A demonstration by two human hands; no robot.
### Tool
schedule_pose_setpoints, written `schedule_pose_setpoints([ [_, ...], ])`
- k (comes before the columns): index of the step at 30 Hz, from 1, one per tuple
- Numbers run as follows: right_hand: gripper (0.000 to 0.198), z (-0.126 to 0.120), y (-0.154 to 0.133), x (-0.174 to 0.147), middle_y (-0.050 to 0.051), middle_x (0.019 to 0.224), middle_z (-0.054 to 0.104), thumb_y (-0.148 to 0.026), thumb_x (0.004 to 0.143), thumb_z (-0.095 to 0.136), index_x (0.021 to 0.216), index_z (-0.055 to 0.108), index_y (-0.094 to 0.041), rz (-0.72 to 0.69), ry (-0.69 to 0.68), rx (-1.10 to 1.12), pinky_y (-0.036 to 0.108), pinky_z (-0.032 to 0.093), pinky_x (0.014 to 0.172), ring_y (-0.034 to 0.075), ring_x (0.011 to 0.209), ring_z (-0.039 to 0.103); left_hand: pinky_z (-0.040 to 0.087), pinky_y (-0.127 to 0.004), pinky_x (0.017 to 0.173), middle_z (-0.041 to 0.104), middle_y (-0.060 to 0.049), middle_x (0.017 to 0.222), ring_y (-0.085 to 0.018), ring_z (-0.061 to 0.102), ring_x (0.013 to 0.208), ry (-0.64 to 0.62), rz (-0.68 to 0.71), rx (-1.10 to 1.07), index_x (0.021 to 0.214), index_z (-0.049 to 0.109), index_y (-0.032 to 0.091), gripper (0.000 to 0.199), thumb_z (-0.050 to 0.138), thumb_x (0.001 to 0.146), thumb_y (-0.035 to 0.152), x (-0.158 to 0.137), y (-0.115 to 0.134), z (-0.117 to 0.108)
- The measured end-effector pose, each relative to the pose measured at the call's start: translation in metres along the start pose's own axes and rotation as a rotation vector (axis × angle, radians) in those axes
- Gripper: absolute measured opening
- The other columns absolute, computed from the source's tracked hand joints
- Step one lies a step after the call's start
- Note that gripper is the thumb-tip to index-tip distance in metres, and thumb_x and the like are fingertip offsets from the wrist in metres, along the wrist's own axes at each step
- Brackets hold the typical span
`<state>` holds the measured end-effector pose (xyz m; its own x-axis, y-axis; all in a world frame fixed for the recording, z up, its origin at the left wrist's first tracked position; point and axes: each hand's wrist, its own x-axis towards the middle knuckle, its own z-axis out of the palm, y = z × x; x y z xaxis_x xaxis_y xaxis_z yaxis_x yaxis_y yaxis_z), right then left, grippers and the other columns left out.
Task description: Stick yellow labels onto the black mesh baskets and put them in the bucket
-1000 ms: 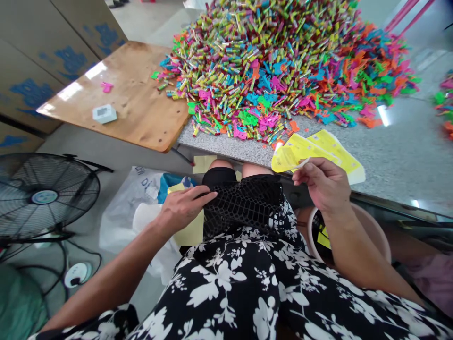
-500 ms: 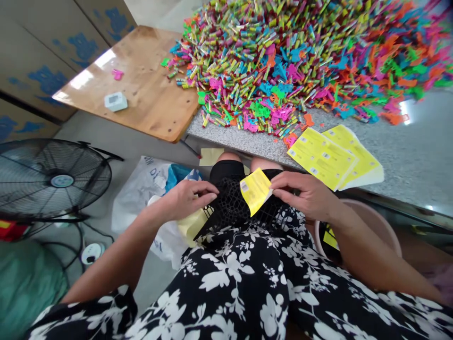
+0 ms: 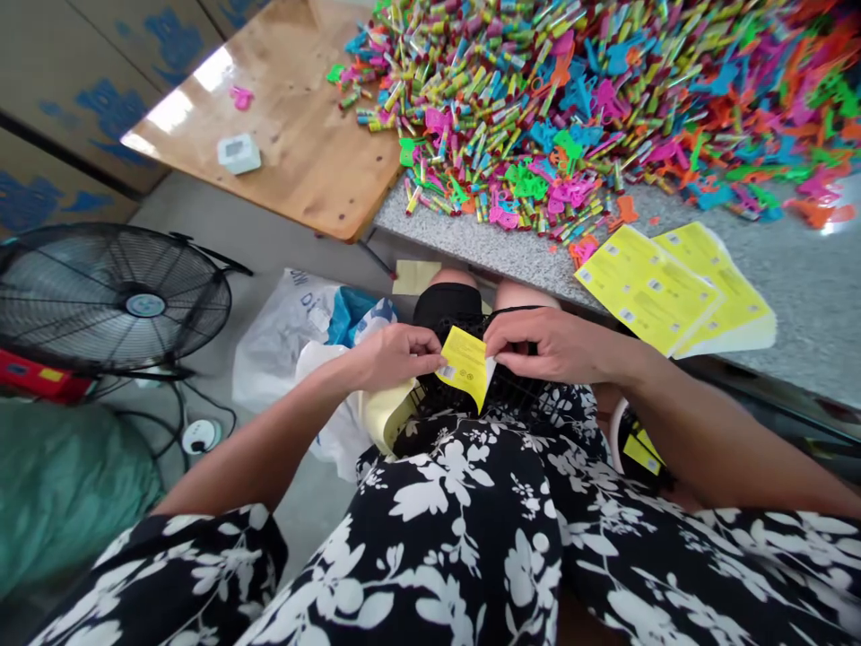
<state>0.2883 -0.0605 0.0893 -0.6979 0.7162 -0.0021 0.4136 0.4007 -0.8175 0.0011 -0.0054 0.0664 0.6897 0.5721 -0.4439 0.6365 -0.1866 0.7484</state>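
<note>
Over my lap, a small yellow printed label [image 3: 465,363] is stretched between both hands. My left hand [image 3: 402,354] pinches its left edge between thumb and fingers. At the upper right corner, my right hand [image 3: 531,345] grips it, and a bit of its white underside shows there. To the right on the grey stone table lie larger yellow printed label sheets [image 3: 649,283], overlapping in a stack. Beyond them spreads a big heap of small colourful plastic pieces and tubes [image 3: 498,117].
At left stand a black floor fan [image 3: 144,305] and a green sack [image 3: 60,493]. A wooden table [image 3: 302,170] carries a small white device [image 3: 239,153]. Plastic bags [image 3: 282,327] lie by my left leg; a bucket [image 3: 615,435] with yellow pieces sits under the table at right.
My left hand has come in from the left and taken hold of the label's left edge. The right hand still holds its side. The whole view has shifted slightly.
</note>
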Motion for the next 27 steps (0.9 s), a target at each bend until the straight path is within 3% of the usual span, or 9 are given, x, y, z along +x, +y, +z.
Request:
schedule_pose_setpoints([
  [8,0.021,-0.001,0.007,-0.005,0.005,0.11,0.076,-0.023,0.099,0.056,0.111,0.073,-0.022,0.063,0.043,0.004,0.033,0.05,0.088,0.019,0.096,0.068,0.034,-0.024,0.056,0.059,0.005,0.064,-0.01,0.044,0.059,0.088,-0.009,-0.002,0.08,0.07,0.019,0.031,0.063,0.091,0.048,0.007,-0.002,0.01],
  [19,0.018,0.002,0.015,-0.009,0.002,0.102,0.077,-0.029,0.097,0.059,0.107,0.074,-0.022,0.189,0.04,0.14,0.03,0.05,0.084,0.019,0.091,0.068,0.036,-0.024,0.056,0.062,0.003,0.068,-0.011,0.048,0.06,-0.004,0.018,-0.001,0.086,0.071,0.019,0.035,0.06,0.094,0.052,0.007,-0.005,0.009],
  [27,0.018,0.007,0.026,-0.007,0.002,0.1,0.076,-0.028,0.097,0.06,0.108,0.073,-0.022,0.173,0.027,0.087,0.029,0.048,0.081,0.017,0.088,0.066,0.036,-0.024,0.056,0.067,0.003,0.07,-0.011,0.05,0.062,0.019,-0.013,0.005,0.086,0.073,0.019,0.031,0.065,0.091,0.049,0.008,-0.009,0.015],
])
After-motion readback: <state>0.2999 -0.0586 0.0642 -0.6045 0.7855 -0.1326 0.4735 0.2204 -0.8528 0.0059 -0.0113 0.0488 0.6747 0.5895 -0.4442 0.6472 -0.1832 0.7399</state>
